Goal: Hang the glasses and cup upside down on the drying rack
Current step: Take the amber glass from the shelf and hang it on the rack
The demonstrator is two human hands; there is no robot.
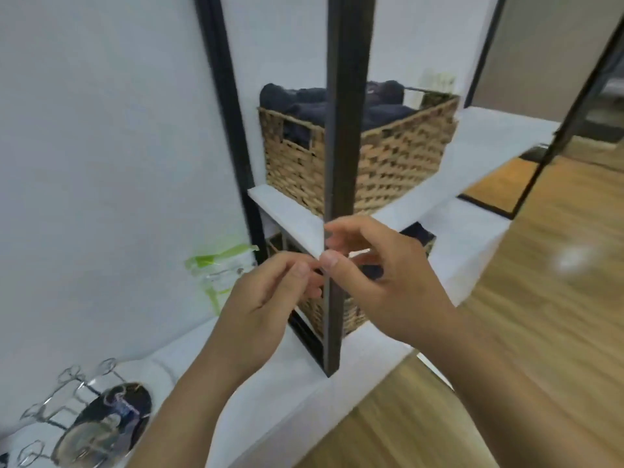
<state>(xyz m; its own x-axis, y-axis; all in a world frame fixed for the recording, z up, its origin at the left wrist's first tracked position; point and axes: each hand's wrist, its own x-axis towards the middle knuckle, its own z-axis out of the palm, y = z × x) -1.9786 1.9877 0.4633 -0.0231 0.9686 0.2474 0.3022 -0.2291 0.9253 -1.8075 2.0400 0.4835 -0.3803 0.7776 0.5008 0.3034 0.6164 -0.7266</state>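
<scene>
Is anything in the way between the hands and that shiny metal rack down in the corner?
Nothing visible blocks it. Both the left hand and right hand are empty, up by the dark post. The drying rack sits lower left.

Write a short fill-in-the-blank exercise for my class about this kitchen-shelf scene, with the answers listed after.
1. The woven basket on the upper shelf holds dark ____.
2. Both hands, left hand and right hand, meet in front of a black vertical ____.
3. The wire drying rack stands at the ____ left of the view.
4. The floor is made of ____.

Answers: cloth; post; bottom; wood
</scene>
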